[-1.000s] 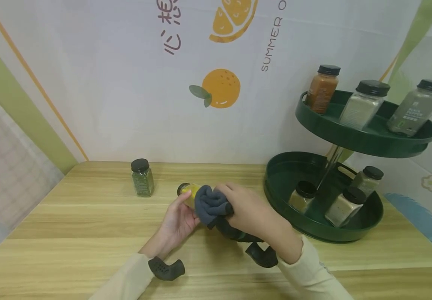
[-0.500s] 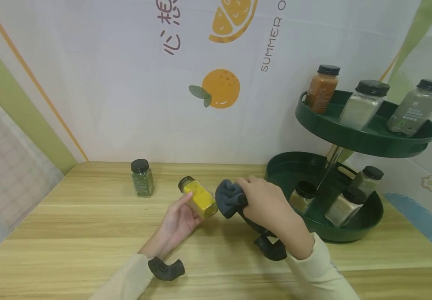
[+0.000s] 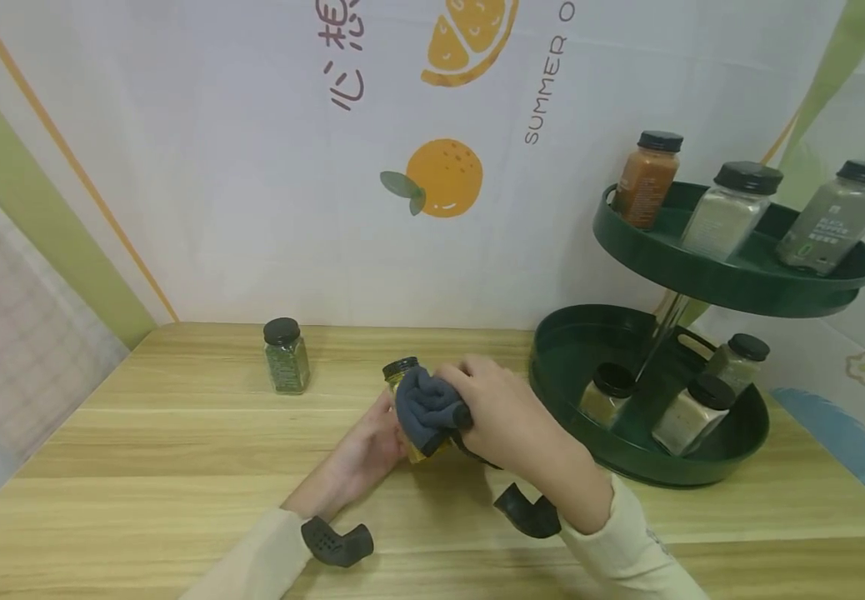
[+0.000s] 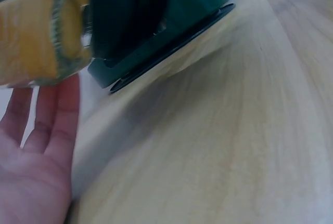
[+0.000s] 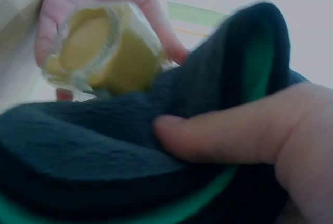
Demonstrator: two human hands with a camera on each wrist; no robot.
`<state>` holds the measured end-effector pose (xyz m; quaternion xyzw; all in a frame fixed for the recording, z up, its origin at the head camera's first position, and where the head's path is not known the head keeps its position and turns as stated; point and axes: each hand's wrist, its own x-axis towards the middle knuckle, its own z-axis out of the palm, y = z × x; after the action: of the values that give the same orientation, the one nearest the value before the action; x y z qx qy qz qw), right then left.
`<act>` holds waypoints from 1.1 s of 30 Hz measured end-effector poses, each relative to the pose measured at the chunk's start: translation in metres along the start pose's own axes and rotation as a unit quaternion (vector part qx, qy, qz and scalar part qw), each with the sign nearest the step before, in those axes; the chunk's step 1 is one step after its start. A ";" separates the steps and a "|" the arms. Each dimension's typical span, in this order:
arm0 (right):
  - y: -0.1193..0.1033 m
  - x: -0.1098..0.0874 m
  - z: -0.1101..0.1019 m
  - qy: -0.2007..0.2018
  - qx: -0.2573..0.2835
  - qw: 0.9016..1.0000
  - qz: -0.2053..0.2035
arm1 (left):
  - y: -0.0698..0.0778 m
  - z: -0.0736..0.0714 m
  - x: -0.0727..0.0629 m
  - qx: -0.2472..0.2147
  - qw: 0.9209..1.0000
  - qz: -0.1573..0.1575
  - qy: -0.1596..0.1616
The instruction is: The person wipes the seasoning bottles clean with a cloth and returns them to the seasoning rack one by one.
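The left hand gripped a square-sided clear jar of yellow contents with a black lid between its thumb and fingers. Opposite those fingers, the right hand pinched a bunched, dark blue-grey fabric cloth against the jar.

At the back left of the desk stands one jar. To its right, a second jar is in the left hand; the cloth, in the right hand, overlaps it in the head view. Farther right stands the rack, with three jars in its upper tray and three others in its lower tray. Behind the desk hangs a curtain.
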<state>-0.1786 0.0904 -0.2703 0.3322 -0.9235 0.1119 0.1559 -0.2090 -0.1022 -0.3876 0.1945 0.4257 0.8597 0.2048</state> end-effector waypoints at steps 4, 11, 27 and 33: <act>0.000 -0.001 0.000 -0.051 0.001 0.999 0.003 | 0.003 0.001 0.000 -0.020 0.998 0.000 0.058; 0.000 -0.002 -0.004 -0.070 0.004 0.997 0.014 | 0.007 0.001 0.003 -0.069 0.993 -0.008 0.092; 0.014 0.002 0.011 -0.027 -0.051 0.994 0.092 | 0.007 0.002 0.005 -0.040 0.983 0.035 0.174; 0.016 0.006 0.028 -0.017 -0.101 0.982 0.158 | 0.008 0.004 0.004 0.005 0.973 0.032 0.227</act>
<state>-0.1993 0.0910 -0.2958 0.1668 -0.9734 0.0358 0.1532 -0.2120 -0.1019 -0.3787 0.0088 0.4591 0.8853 0.0738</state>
